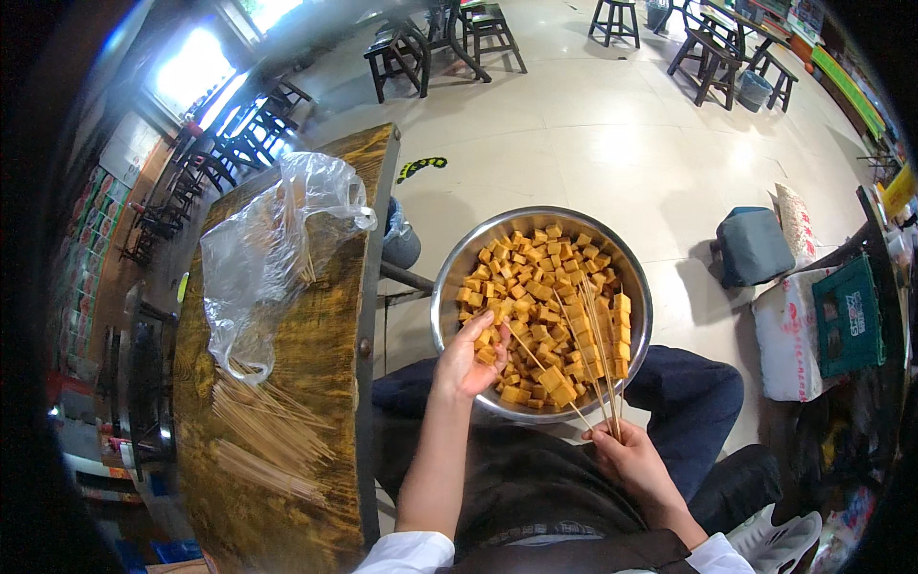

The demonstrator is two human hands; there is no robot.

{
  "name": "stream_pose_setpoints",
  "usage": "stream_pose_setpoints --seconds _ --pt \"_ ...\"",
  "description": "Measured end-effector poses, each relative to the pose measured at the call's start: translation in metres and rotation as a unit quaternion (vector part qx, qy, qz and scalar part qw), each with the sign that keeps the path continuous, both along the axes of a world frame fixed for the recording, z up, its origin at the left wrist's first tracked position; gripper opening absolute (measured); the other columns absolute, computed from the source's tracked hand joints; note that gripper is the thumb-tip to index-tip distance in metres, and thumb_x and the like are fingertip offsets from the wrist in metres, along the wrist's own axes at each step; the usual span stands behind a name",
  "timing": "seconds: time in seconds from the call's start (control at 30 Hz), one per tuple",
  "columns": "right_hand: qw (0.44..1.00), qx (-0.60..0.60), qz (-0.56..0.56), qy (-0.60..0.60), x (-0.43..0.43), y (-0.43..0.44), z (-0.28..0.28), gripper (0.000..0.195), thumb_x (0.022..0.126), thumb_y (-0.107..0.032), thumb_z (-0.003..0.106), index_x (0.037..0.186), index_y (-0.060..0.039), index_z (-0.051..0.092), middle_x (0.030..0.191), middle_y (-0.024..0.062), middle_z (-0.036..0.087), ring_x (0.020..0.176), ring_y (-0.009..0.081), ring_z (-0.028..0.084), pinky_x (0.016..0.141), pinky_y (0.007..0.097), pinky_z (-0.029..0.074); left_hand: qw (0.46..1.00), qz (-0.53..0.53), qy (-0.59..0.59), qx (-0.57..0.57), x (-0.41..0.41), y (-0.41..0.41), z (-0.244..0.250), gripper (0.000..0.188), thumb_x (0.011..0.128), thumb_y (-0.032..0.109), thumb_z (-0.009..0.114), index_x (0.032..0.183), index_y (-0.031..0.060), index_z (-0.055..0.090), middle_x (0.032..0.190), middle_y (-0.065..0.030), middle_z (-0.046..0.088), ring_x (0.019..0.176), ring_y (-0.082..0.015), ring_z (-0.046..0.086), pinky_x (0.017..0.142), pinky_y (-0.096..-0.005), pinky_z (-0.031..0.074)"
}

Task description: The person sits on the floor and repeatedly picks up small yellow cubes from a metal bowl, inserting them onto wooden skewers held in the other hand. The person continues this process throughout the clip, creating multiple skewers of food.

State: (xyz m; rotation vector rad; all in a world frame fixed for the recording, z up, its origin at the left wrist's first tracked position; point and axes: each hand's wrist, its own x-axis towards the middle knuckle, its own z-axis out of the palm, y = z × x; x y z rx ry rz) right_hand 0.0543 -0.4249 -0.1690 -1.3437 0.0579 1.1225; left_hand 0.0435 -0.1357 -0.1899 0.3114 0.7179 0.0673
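A wide stainless steel bowl full of yellow-brown cubes, which look like tofu, rests at my lap. My right hand is closed around the lower ends of several thin wooden skewers that fan out over the bowl. Rows of cubes are threaded on some of them. One skewer slants left and bears a few cubes. Near its tip is my left hand, palm up over the bowl's left side, thumb and fingers curled; whether a cube is between them cannot be made out.
On the wooden table at my left lie loose skewers and a clear plastic bag with skewers in it. A grey-covered stool, a white sack and a green crate stand at right. Dark wooden stools are farther off.
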Motion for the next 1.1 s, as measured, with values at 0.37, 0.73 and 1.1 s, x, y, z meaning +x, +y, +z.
stream_pose_setpoints --seconds 0.37,0.73,1.1 --pt "1.000 0.004 0.013 -0.013 0.000 -0.002 -0.006 0.015 0.094 -0.016 0.055 0.096 -0.0025 0.062 0.060 -0.0062 0.047 0.047 0.0020 0.039 0.042 0.0183 0.030 0.994 0.009 0.041 0.103 -0.002 -0.004 0.020 0.016 0.088 0.019 0.064 0.103 0.0172 0.058 0.100 0.0014 0.058 0.090 -0.0121 0.059 0.061 -0.0199 0.042" --pt "0.999 -0.008 0.013 -0.030 -0.001 0.002 -0.004 0.014 0.094 -0.014 0.054 0.094 -0.0023 0.062 0.057 -0.0061 0.043 0.046 0.0035 0.036 0.042 0.0185 0.027 0.985 0.004 0.030 0.172 -0.003 -0.009 0.025 0.013 0.089 0.017 0.064 0.099 0.0150 0.057 0.094 0.0010 0.060 0.084 -0.0095 0.058 0.062 -0.0191 0.041" --pt "1.000 0.000 0.011 -0.005 0.000 0.000 -0.003 0.015 0.095 -0.016 0.054 0.096 -0.0037 0.062 0.056 -0.0069 0.044 0.045 0.0025 0.037 0.041 0.0188 0.029 0.981 0.018 0.024 0.192 -0.002 -0.010 0.026 0.014 0.088 0.016 0.064 0.100 0.0139 0.056 0.094 0.0009 0.059 0.084 -0.0093 0.059 0.061 -0.0184 0.040"
